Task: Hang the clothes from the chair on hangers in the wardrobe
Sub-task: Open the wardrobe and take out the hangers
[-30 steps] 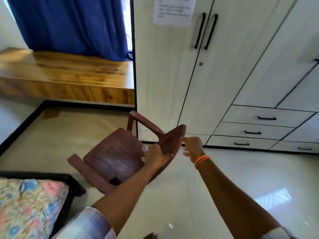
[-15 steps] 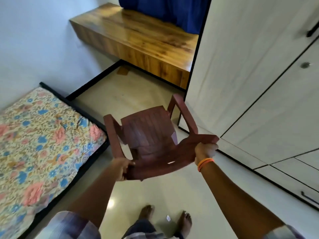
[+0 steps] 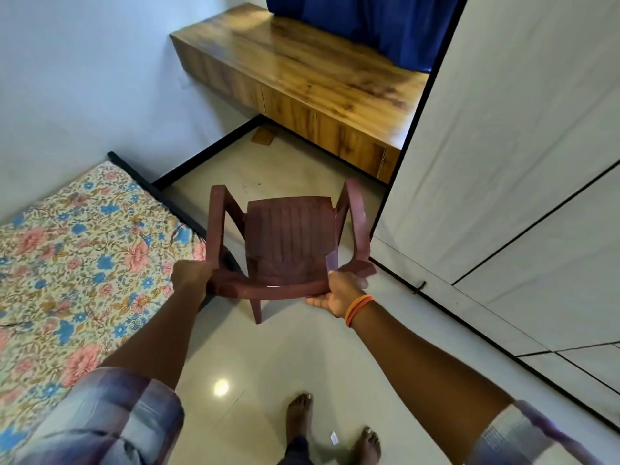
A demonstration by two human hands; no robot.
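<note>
The wardrobe [image 3: 503,156] fills my right side, its pale doors closed, and the bed [image 3: 77,263] with the flowered cover lies along my left; between them runs the strip of tiled floor [image 3: 255,370] where I stand. Ahead, a wooden bench [image 3: 302,72] is fixed to the far wall under a blue curtain [image 3: 362,25].

Straight in front of me is the chair [image 3: 288,243], seat facing away from me and towards the bench, its backrest nearest my body. The top rail of that backrest runs left to right across my reach, so both arms meet it equally. My left hand [image 3: 191,275] is curled round the left end of the rail, and my right hand [image 3: 339,292] grips the right end from beneath, orange bands at the wrist. One rear leg shows below the rail; whether it touches the floor I cannot tell from this angle.

No clothes lie on the seat. I judge what matters next is setting the chair squarely down clear of the wardrobe doors.
</note>
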